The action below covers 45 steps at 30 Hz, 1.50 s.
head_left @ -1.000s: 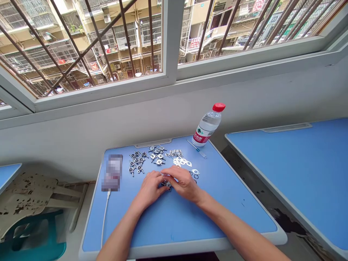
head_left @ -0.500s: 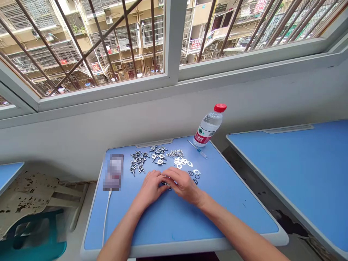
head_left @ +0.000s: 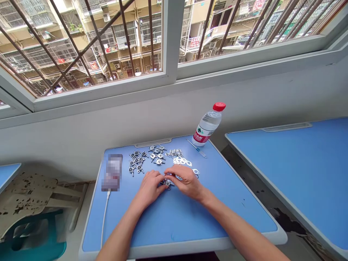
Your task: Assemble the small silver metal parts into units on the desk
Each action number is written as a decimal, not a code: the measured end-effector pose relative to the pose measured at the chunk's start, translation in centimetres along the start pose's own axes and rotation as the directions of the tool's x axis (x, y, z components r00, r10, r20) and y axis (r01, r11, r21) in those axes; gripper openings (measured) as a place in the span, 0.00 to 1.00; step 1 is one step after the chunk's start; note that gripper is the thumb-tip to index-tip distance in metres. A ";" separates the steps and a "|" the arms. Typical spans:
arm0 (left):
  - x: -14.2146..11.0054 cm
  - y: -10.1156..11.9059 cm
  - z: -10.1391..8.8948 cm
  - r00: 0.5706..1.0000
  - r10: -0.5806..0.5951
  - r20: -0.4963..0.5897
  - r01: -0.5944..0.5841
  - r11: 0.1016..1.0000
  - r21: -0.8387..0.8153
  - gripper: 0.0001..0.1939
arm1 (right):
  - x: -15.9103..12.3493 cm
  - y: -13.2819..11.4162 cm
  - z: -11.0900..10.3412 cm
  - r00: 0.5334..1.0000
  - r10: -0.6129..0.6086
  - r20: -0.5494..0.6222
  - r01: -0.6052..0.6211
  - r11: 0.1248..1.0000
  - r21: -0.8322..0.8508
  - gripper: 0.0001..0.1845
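- Between our hands, near the middle of the blue desk (head_left: 163, 224), we have a small metal fitting (head_left: 168, 183), partly covered by fingers.
- Our left hand (head_left: 150, 186) holds its side, thumb and fingers drawn together around it.
- Our right hand (head_left: 186, 181) arches over it, thumb and forefinger brought close; we cannot tell whether they pinch anything.
- As far as we can judge, this one piece is being worked on, perhaps only part-assembled; the hidden side keeps us from saying more.
- Beyond our fingers, we see dark-centred fittings (head_left: 138, 160) on the left and silver fittings (head_left: 158, 156) beside them, with smaller metal pieces (head_left: 176, 153) to the right.
- Nearer our right hand lie loose flat plates (head_left: 182, 161), so parts seem left to use.
- Farther out, we have a screwdriver (head_left: 195, 146) lying near an upright bottle (head_left: 206, 127), and a blurred phone-like device (head_left: 111, 174) with a white cable (head_left: 104, 217) at the left edge.
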State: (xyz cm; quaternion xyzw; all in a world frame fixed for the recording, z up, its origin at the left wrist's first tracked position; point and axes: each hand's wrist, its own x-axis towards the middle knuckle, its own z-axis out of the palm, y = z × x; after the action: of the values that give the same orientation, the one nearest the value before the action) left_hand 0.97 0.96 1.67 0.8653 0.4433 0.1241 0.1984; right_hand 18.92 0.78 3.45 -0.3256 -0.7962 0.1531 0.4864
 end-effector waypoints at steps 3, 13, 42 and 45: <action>-0.1 0.0 0.2 1.000 0.004 -0.015 -0.004 1.000 0.002 0.03 | -0.2 -0.1 0.6 1.000 0.003 -0.022 -0.004 0.999 -0.044 0.08; -0.1 0.0 0.0 1.000 -0.005 -0.024 0.003 0.997 -0.075 0.04 | -0.2 0.2 0.0 0.990 -0.091 0.103 0.086 0.995 0.052 0.18; -0.2 -0.3 -0.2 0.999 0.039 -0.025 -0.038 0.997 0.068 0.02 | 0.0 -0.3 0.0 0.995 0.031 0.090 -0.046 0.986 0.163 0.10; -0.2 -0.2 -0.2 0.999 0.048 -0.025 -0.046 0.997 0.064 0.02 | -0.1 -0.2 0.2 0.999 0.028 0.036 -0.032 0.992 0.118 0.08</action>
State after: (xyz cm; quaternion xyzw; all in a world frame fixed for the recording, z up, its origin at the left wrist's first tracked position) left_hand 0.63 0.96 1.72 0.8796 0.4292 0.1260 0.1620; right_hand 18.67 0.61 3.38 -0.3052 -0.7889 0.2130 0.4889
